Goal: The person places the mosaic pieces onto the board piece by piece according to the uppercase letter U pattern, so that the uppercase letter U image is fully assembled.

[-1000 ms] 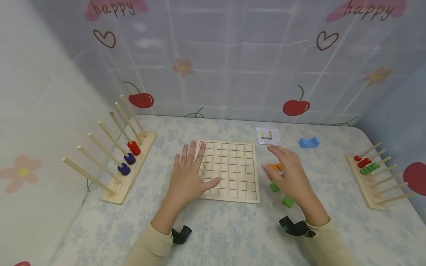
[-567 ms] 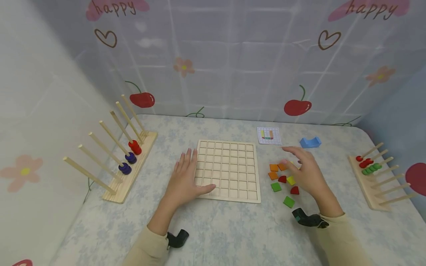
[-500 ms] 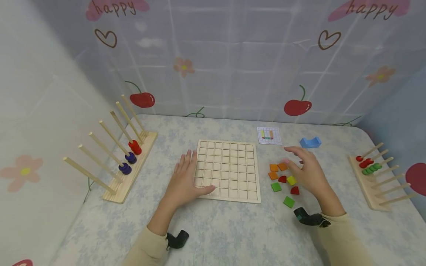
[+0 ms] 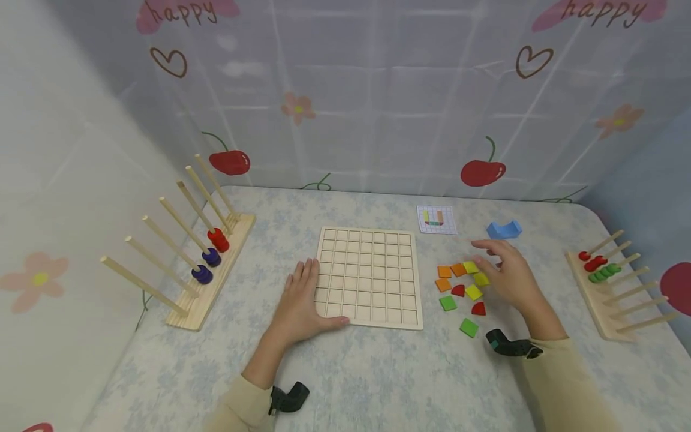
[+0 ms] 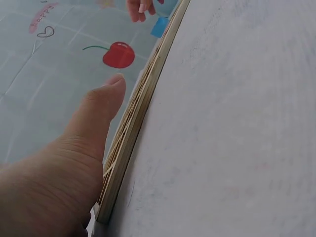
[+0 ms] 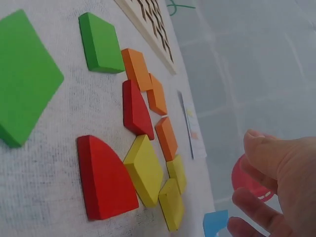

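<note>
A wooden grid board [image 4: 367, 277] lies flat mid-table. My left hand [image 4: 299, 306] rests at its left edge, fingers straight, thumb spread along the near-left corner; the left wrist view shows the thumb [image 5: 96, 111] beside the board's rim [image 5: 133, 128]. My right hand [image 4: 510, 276] hovers right of the loose tiles, fingers loosely bent, thumb and index apart, nothing between them. Nearest to it are yellow tiles [image 4: 481, 279]. Orange tiles [image 4: 444, 272], red quarter-round pieces [image 4: 478, 309] and green tiles [image 4: 469, 327] lie close by, also seen in the right wrist view.
A small printed pattern card [image 4: 437, 220] lies behind the tiles, with a blue curved block [image 4: 504, 230] to its right. Wooden peg racks with coloured rings stand at the left [image 4: 213, 276] and right [image 4: 599, 300]. A patterned curtain [image 4: 367, 120] hangs behind the table.
My right hand has moved right off the tiles, uncovering the yellow and red pieces. My left hand has slid back from over the board to its left edge.
</note>
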{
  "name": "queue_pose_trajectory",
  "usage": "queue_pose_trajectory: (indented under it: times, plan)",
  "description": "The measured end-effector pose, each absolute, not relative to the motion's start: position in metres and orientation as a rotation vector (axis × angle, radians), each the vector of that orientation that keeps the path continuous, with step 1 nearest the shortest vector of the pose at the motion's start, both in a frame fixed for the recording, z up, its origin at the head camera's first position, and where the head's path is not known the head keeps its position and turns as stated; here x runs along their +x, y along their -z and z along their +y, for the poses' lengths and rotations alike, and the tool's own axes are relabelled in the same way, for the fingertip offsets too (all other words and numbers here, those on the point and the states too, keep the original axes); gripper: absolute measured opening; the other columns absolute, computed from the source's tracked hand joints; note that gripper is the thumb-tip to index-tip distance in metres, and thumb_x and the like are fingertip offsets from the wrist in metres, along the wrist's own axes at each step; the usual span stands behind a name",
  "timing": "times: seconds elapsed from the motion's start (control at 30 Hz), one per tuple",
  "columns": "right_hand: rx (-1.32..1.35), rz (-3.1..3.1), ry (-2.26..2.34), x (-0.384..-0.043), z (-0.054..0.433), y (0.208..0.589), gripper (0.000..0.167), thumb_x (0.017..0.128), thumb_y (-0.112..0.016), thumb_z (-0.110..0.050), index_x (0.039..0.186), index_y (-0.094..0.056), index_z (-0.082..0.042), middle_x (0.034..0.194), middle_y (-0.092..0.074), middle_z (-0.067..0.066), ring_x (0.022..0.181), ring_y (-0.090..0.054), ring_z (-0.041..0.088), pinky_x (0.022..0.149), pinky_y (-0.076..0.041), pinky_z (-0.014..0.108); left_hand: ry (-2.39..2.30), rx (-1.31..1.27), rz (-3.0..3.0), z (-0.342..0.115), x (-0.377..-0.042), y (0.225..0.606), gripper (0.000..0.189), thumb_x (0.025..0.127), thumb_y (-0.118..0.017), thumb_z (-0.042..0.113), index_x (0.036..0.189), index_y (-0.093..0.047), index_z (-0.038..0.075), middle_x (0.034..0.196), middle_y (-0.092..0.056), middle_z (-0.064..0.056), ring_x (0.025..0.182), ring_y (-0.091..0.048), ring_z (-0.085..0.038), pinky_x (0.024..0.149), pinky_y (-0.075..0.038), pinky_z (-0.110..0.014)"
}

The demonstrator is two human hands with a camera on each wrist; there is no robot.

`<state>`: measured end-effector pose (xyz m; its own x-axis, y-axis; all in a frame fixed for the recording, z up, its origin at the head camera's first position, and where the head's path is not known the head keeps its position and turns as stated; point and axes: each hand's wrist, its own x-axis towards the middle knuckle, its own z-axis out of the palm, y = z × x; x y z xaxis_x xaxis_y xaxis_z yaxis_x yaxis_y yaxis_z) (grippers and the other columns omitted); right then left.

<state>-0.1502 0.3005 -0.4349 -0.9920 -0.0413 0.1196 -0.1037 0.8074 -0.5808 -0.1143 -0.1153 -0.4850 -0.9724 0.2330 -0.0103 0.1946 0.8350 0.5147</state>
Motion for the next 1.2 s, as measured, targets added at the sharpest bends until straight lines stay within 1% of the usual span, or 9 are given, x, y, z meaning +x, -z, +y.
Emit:
queue_pose_trajectory:
  times: [0.2, 0.5, 0.7, 0.9, 1.07, 1.2]
  plan:
    - [0.081, -2.912, -0.963, -0.154, 0.307, 0.441, 0.039, 0.101, -0.059, -0.019, 0.137, -0.056, -0.004, 0.137, -0.052, 0.021, 0.121, -0.046, 0.042, 0.095, -0.045, 0.062, -0.735, 0.365, 2.944, -0.115, -0.113, 0.488, 0.147, 0.059, -0.067, 0.088, 0.159, -0.001, 0.003, 0.167, -0.004, -0.016, 0.156, 0.001, -0.03, 0.127, -0.003, -0.048]
    - [0.048, -2.964, -0.958, -0.159, 0.313, 0.452, 0.037, 0.1, -0.059, -0.019, 0.134, -0.057, -0.004, 0.135, -0.054, 0.022, 0.12, -0.048, 0.042, 0.101, -0.042, 0.065, -0.664, 0.373, 2.964, -0.115, -0.111, 0.492, 0.145, 0.061, -0.068, 0.086, 0.159, 0.001, 0.005, 0.167, -0.002, -0.014, 0.156, 0.002, -0.028, 0.127, -0.004, -0.047]
    - [0.063, -2.967, -0.927, -0.161, 0.317, 0.46, 0.034, 0.099, -0.061, -0.014, 0.13, -0.06, -0.003, 0.125, -0.057, 0.02, 0.108, -0.051, 0.036, 0.094, -0.046, 0.058, -0.656, 0.379, 2.975, -0.114, -0.111, 0.493, 0.143, 0.062, -0.066, 0.087, 0.159, 0.0, 0.004, 0.167, -0.003, -0.014, 0.156, 0.001, -0.027, 0.127, -0.005, -0.047]
    - [0.102, -2.963, -0.914, -0.162, 0.318, 0.465, 0.034, 0.099, -0.061, -0.016, 0.13, -0.06, -0.001, 0.12, -0.058, 0.02, 0.105, -0.053, 0.034, 0.093, -0.047, 0.057, -0.644, 0.372, 2.969, -0.114, -0.112, 0.493, 0.143, 0.062, -0.066, 0.087, 0.159, 0.001, 0.005, 0.168, -0.002, -0.013, 0.156, 0.002, -0.026, 0.127, -0.005, -0.046]
    - [0.134, -2.97, -0.917, -0.163, 0.319, 0.467, 0.037, 0.098, -0.063, -0.016, 0.131, -0.06, 0.001, 0.119, -0.059, 0.022, 0.108, -0.055, 0.037, 0.095, -0.046, 0.059, -0.634, 0.364, 2.958, -0.115, -0.112, 0.494, 0.143, 0.063, -0.065, 0.087, 0.159, 0.003, 0.006, 0.168, 0.0, -0.011, 0.156, 0.005, -0.024, 0.127, -0.003, -0.044]
    - [0.151, -2.992, -0.901, -0.164, 0.32, 0.467, 0.038, 0.097, -0.064, -0.016, 0.131, -0.061, 0.001, 0.12, -0.06, 0.022, 0.112, -0.054, 0.039, 0.097, -0.046, 0.06, -0.632, 0.368, 2.97, -0.115, -0.112, 0.495, 0.143, 0.063, -0.065, 0.087, 0.159, 0.003, 0.006, 0.168, -0.001, -0.011, 0.156, 0.004, -0.023, 0.127, -0.003, -0.044]
